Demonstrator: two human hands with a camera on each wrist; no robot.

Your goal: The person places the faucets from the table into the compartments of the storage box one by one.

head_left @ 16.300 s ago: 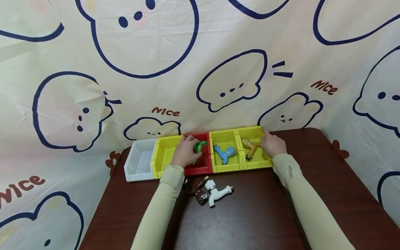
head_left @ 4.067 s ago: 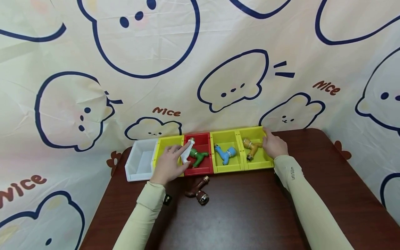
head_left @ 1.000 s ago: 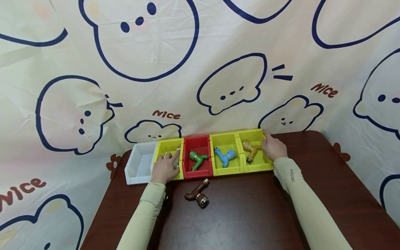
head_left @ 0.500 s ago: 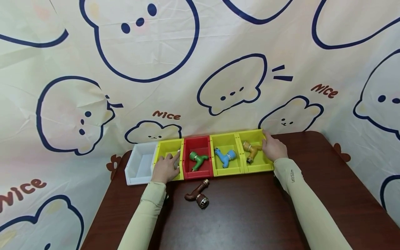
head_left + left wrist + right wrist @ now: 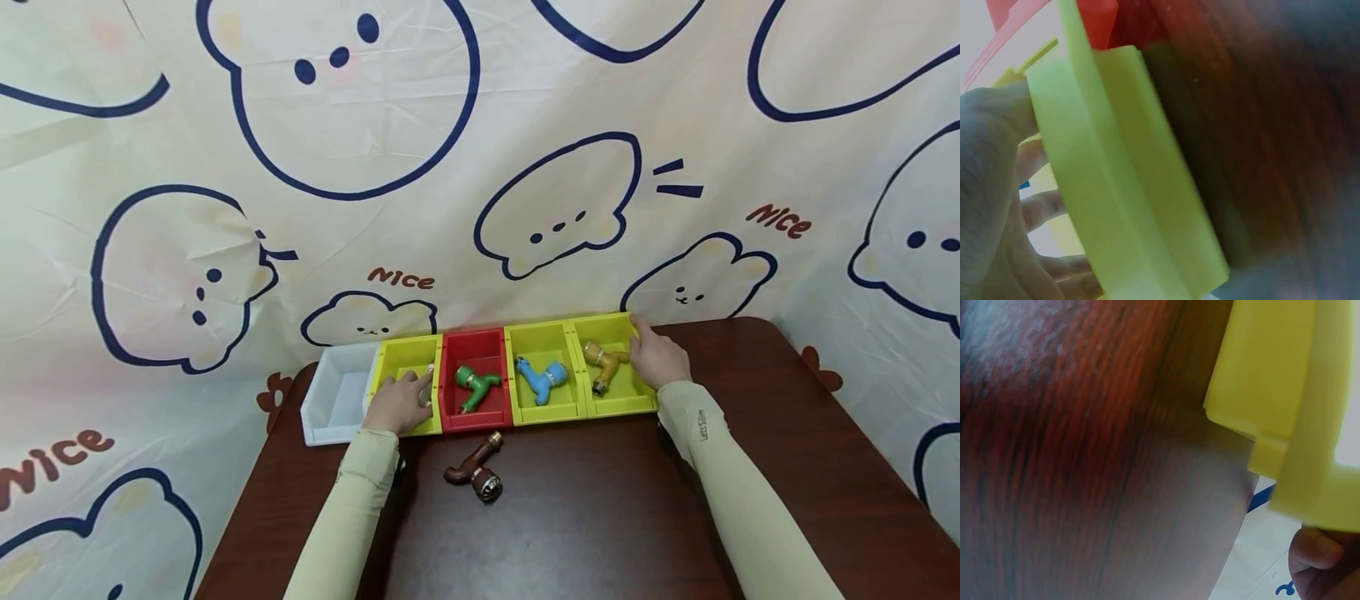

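My left hand (image 5: 396, 404) reaches into the second bin from the left, a yellow bin (image 5: 411, 343). Thumb and fingers lie around a white faucet (image 5: 426, 392), mostly covered by the hand. In the left wrist view the bin's wall (image 5: 1104, 175) hides the faucet, and bent fingers show behind it. At the row's right end, my right hand (image 5: 658, 358) grips the side of another yellow bin (image 5: 618, 407); a curled finger shows below its corner in the right wrist view. That bin holds a mustard-yellow faucet (image 5: 602, 367).
A brown faucet (image 5: 476, 468) lies on the dark wooden table (image 5: 570, 517), in front of the row. The red bin (image 5: 480, 421) holds a green faucet (image 5: 475, 387). Right of it, a yellow bin holds a blue faucet (image 5: 542, 381). A white bin (image 5: 333, 437) stands leftmost.
The white faucet went from the table, over the red bin, into the second bin with my left hand. The green faucet came to lie in the red bin. Lately, the left index finger bent.
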